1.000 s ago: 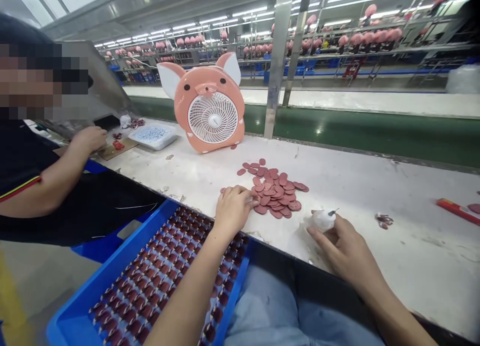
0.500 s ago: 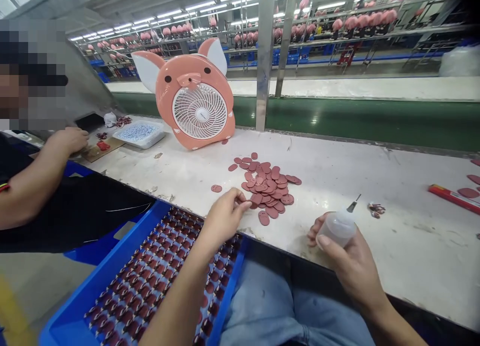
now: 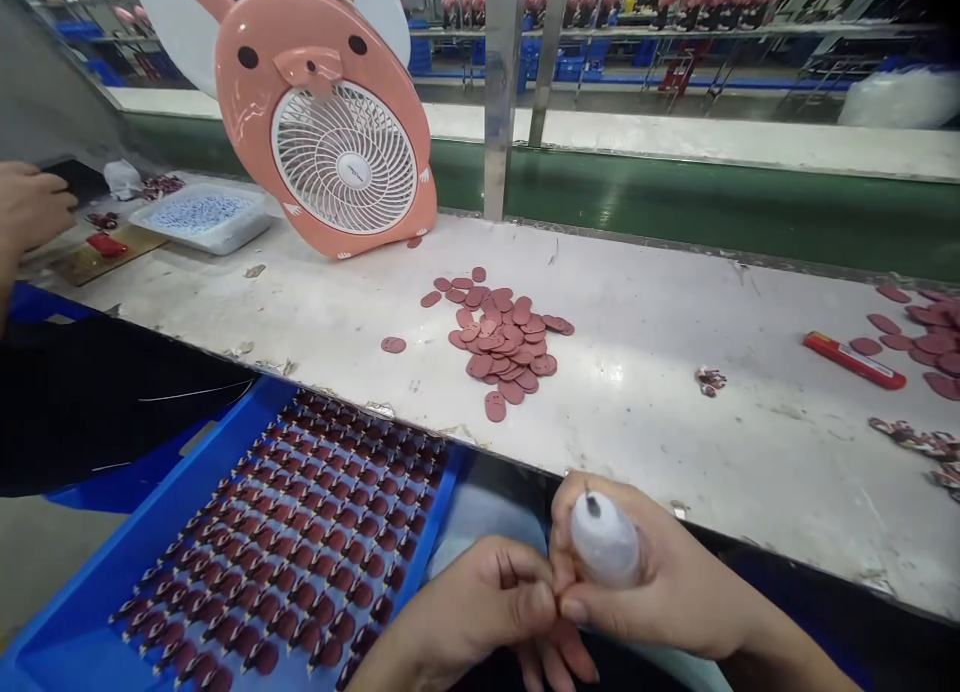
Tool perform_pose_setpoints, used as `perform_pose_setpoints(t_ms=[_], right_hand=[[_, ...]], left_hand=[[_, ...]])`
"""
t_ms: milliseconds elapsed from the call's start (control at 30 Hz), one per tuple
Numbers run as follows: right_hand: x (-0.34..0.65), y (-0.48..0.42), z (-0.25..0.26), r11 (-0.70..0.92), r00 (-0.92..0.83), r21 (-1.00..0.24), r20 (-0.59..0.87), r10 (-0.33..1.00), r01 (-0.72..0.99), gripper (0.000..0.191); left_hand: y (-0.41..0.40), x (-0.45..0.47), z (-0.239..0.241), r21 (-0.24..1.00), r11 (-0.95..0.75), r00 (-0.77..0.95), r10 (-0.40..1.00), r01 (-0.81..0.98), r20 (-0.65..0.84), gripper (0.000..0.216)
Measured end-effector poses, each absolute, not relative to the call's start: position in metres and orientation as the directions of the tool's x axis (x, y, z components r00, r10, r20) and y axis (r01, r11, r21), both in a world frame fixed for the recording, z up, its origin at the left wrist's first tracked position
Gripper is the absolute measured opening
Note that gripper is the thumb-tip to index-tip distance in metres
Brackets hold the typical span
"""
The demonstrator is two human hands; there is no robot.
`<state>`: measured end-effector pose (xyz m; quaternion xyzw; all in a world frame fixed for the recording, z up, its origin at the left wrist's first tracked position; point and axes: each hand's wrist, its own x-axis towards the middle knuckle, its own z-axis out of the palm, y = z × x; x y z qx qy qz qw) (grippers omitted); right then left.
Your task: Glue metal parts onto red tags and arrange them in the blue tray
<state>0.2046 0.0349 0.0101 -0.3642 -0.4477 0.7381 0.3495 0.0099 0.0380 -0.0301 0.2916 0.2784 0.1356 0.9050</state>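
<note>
Head view: gripping a white bottle [image 3: 606,549] in the curled fingers of the right hand [image 3: 675,587]; pinching with the left hand [image 3: 487,607], thumb and fingertips together against the right hand, cannot tell on what. Showing reddish discs [image 3: 504,342] heaped ahead on the white table [image 3: 637,422], dark red pieces [image 3: 263,658] in rows in a blue tray [image 3: 71,652] at lower left.

On the tabletop [image 3: 637,272], a pile of discs [image 3: 510,342] lies before and right of the fan [image 3: 352,170], a tray [image 3: 236,236] left of it, more discs [image 3: 934,342] far right. Along the near edge, a crate [image 3: 75,622] stands left of the bottle [image 3: 606,544].
</note>
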Motion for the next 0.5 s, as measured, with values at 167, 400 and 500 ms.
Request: perform_pose_setpoints(t_ms=[167,400,500], right_hand=[[0.206,0.022,0.005,-0.412,-0.417,-0.879,-0.291,0.861,-0.238,0.048],[0.231,-0.005,0.013,-0.241,0.023,-0.925,-0.245,0.969,0.293,0.041],[0.241,-0.022,0.014,-0.119,0.214,-0.908,-0.033,0.976,0.403,0.034]], left_hand=[[0.029,0.016,-0.049,0.434,0.877,0.87,0.368,-0.206,-0.33,0.047],[0.025,0.015,-0.034,0.353,0.7,0.643,0.713,-0.621,-0.281,0.026],[0.025,0.014,-0.024,0.389,0.638,0.545,0.77,-0.664,-0.332,0.025]])
